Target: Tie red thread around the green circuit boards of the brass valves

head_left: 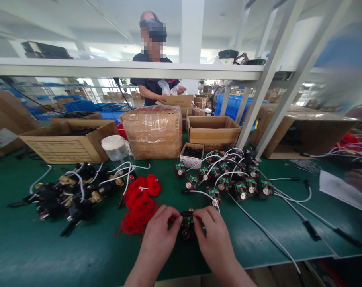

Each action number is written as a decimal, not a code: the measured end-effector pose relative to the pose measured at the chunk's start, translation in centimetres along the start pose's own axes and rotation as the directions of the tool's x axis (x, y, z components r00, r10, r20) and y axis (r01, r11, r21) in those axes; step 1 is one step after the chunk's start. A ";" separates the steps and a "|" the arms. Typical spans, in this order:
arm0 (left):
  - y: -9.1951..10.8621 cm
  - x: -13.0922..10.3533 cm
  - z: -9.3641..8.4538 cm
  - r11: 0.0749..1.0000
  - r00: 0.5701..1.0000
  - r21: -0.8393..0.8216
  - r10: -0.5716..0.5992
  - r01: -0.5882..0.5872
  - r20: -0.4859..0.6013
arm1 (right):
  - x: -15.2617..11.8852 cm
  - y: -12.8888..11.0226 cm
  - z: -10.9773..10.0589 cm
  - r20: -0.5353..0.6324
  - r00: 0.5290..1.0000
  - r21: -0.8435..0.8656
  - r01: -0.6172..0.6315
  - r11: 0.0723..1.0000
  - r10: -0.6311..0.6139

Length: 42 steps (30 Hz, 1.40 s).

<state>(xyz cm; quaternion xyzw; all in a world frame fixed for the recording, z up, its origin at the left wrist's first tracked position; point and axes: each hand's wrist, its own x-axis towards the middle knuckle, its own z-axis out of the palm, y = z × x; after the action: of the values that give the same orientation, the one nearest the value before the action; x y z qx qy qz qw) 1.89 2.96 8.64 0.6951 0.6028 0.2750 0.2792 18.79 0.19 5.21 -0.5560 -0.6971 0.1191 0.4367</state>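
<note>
A small black unit with a green circuit board [186, 230] rests on the green bench between my two hands. My left hand [162, 228] has thumb and forefinger pinched at the unit's upper left edge. Opposite it, my right hand [213, 231] pinches the upper right edge. A brass-coloured fitting shows at its far end; whatever finer part may lie between the fingertips is too small to make out. Left of the unit lies a tangle of red string [140, 205]. Beyond my right hand sit several similar circuit-board units [224, 184] with white cables.
Black and brass valve-like assemblies [76, 191] are heaped at left. A lidded clear jar [113, 148], a wrapped carton [152, 133] and a small box of black parts [192, 153] line the back. Metal posts [270, 75] rise at right. A person [153, 85] stands across the bench.
</note>
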 end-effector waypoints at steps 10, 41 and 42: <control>1.1 0.6 -0.9 0.993 0.997 0.113 -0.030 0.021 0.076 | 0.2 -0.1 0.2 -0.016 1.000 -0.062 0.014 0.998 -0.015; -0.3 1.3 -0.2 0.976 0.997 -0.213 -0.019 0.034 0.072 | 0.5 -0.4 0.1 -0.021 0.997 0.072 -0.072 0.995 0.073; -0.3 1.3 -0.2 0.975 0.997 -0.218 -0.022 0.039 0.080 | 0.5 -0.4 0.1 -0.025 0.997 0.069 -0.072 0.995 0.073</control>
<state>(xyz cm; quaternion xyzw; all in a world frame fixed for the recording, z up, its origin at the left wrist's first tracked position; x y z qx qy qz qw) 1.70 4.32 8.62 0.6610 0.5679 0.3084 0.3814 18.47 0.52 5.68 -0.5673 -0.6660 0.1508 0.4603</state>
